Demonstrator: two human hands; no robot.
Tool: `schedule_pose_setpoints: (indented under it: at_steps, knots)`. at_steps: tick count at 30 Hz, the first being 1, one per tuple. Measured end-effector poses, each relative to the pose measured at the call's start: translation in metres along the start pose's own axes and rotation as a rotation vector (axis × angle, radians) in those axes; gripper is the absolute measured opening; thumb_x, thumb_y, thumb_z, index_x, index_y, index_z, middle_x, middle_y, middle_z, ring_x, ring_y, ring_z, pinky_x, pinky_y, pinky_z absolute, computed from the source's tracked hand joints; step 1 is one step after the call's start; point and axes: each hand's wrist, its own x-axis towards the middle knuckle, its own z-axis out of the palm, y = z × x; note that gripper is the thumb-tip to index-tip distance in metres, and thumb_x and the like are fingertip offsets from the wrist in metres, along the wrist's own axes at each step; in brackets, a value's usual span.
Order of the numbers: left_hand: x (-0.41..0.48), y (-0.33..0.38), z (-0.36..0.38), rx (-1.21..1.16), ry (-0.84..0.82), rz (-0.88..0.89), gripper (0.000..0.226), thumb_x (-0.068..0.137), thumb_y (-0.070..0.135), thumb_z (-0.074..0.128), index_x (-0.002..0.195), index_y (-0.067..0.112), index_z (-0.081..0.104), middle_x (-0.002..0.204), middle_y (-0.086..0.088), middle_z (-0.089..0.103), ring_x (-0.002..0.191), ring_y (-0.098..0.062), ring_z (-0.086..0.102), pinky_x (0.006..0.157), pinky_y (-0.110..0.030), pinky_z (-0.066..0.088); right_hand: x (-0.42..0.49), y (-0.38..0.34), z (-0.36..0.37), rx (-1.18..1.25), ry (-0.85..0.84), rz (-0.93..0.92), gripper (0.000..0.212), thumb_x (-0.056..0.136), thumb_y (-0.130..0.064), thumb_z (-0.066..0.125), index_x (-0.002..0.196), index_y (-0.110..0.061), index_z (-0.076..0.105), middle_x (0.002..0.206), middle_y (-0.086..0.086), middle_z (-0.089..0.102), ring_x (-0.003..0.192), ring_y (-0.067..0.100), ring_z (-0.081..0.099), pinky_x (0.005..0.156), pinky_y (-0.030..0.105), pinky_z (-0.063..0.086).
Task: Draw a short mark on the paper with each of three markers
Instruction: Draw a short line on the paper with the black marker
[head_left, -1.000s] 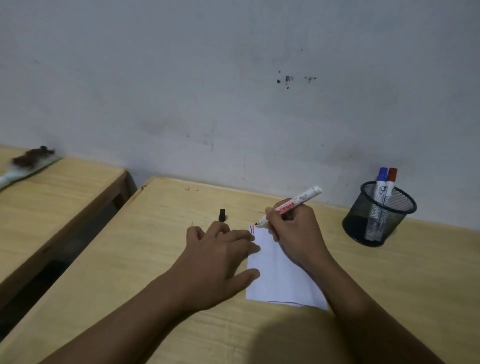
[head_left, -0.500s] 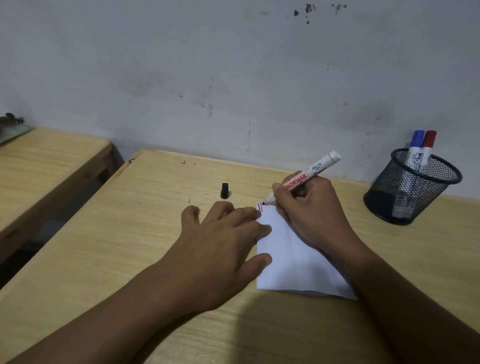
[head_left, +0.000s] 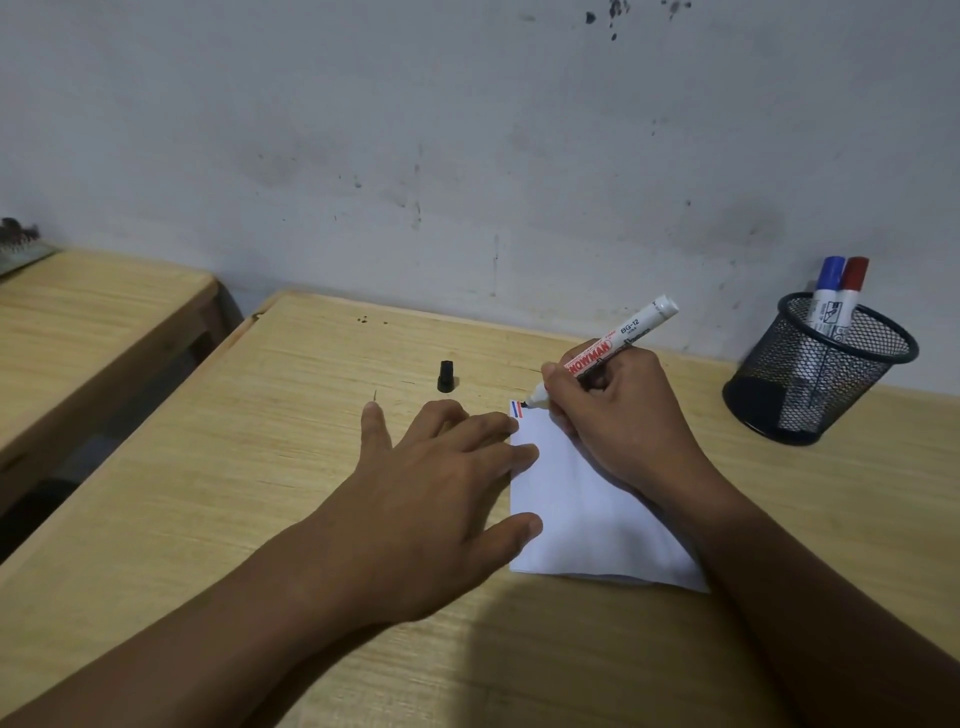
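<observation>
A white paper (head_left: 587, 514) lies on the wooden desk (head_left: 260, 467). My right hand (head_left: 613, 415) grips a white marker (head_left: 623, 332) with its black tip touching the paper's top left corner, beside a short blue and a short red mark (head_left: 515, 409). My left hand (head_left: 431, 493) lies flat with fingers spread, its fingertips pressing the paper's left edge. The marker's black cap (head_left: 445, 376) stands on the desk beyond my left hand. A blue-capped marker (head_left: 828, 291) and a red-capped marker (head_left: 851, 293) stand in a black mesh cup (head_left: 815, 374) at the right.
A pale stained wall (head_left: 467, 156) rises right behind the desk. A second wooden desk (head_left: 78, 322) stands to the left across a narrow gap, with a dark brush-like object (head_left: 21, 244) at its far edge.
The view has shifted downward and closer. The marker tip has settled on the paper just right of the blue and red marks. My left hand stays on the paper's edge.
</observation>
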Motion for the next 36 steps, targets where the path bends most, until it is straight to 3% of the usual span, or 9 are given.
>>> schedule_pose_setpoints:
  at_steps: [10,17,21,25,27,29,31,33,36]
  knots:
    - [-0.001,-0.001,-0.001,0.000,0.006,0.001,0.059,0.091,0.068,0.032,0.145,0.045,0.030,0.157,0.022,0.020,0.140,-0.007,0.010,0.111,-0.070,0.012,-0.001,-0.003,-0.001,0.014,-0.029,0.001,0.023,0.092,-0.024,0.066,0.074,-0.009,0.067,0.067,0.014,0.064,0.070,0.037,0.069,0.067,0.056,0.061]
    - [0.000,-0.002,-0.001,0.031,0.007,0.008,0.059,0.091,0.070,0.032,0.144,0.045,0.030,0.156,0.023,0.023,0.139,-0.007,0.012,0.110,-0.067,0.017,-0.001,-0.003,-0.003,0.143,0.012,0.049,0.018,0.094,-0.020,0.066,0.079,-0.010,0.069,0.067,0.007,0.068,0.060,0.019,0.068,0.061,0.036,0.062]
    - [0.000,-0.003,-0.005,-0.009,0.057,0.010,0.063,0.084,0.073,0.041,0.139,0.043,0.041,0.147,0.026,0.038,0.135,-0.006,0.024,0.111,-0.061,0.019,-0.001,-0.010,-0.012,0.416,-0.007,0.120,0.017,0.096,-0.013,0.064,0.083,-0.003,0.068,0.062,0.010,0.064,0.050,0.015,0.056,0.048,0.029,0.046]
    - [0.005,-0.003,-0.008,-0.250,0.338,-0.084,0.053,0.074,0.074,0.056,0.117,0.043,0.055,0.119,0.026,0.050,0.113,0.000,0.040,0.106,-0.041,0.023,0.001,-0.029,-0.030,0.556,0.064,0.041,0.018,0.096,-0.010,0.064,0.087,0.005,0.067,0.065,0.013,0.064,0.051,0.017,0.055,0.045,0.027,0.047]
    - [0.018,-0.009,-0.015,-0.206,0.469,-0.199,0.047,0.079,0.069,0.053,0.118,0.042,0.056,0.111,0.021,0.052,0.109,-0.005,0.045,0.101,-0.038,0.024,0.000,-0.037,-0.039,0.603,0.097,0.030,0.017,0.096,-0.008,0.065,0.088,0.006,0.066,0.066,0.015,0.063,0.051,0.017,0.054,0.045,0.027,0.047]
    - [0.035,-0.018,-0.022,-0.075,0.410,-0.312,0.050,0.085,0.061,0.049,0.131,0.040,0.052,0.115,0.013,0.055,0.114,-0.014,0.047,0.100,-0.043,0.023,-0.005,-0.043,-0.044,0.621,0.109,0.033,0.014,0.095,-0.008,0.065,0.086,0.003,0.066,0.065,0.015,0.063,0.051,0.017,0.053,0.044,0.027,0.046]
    - [0.048,-0.028,-0.029,-0.001,0.274,-0.382,0.043,0.091,0.053,0.045,0.131,0.039,0.054,0.117,0.010,0.062,0.115,-0.018,0.049,0.095,-0.045,0.023,-0.013,-0.049,-0.050,0.624,0.106,0.045,0.014,0.095,-0.008,0.066,0.084,-0.001,0.065,0.066,0.015,0.063,0.052,0.018,0.053,0.044,0.028,0.045]
    - [0.053,-0.029,-0.037,0.030,0.226,-0.380,0.030,0.093,0.047,0.046,0.111,0.036,0.069,0.105,0.011,0.070,0.107,-0.016,0.053,0.084,-0.041,0.021,-0.024,-0.054,-0.059,0.630,0.105,0.056,0.015,0.095,-0.007,0.066,0.080,-0.003,0.065,0.065,0.015,0.063,0.052,0.019,0.052,0.043,0.027,0.045]
    - [0.050,-0.016,-0.055,-0.069,0.288,-0.376,0.016,0.092,0.040,0.057,0.090,0.034,0.071,0.089,0.016,0.072,0.096,-0.008,0.058,0.077,-0.038,0.020,-0.038,-0.061,-0.076,0.622,0.127,0.055,0.018,0.094,-0.005,0.066,0.076,-0.004,0.065,0.063,0.014,0.063,0.050,0.020,0.052,0.041,0.027,0.044]
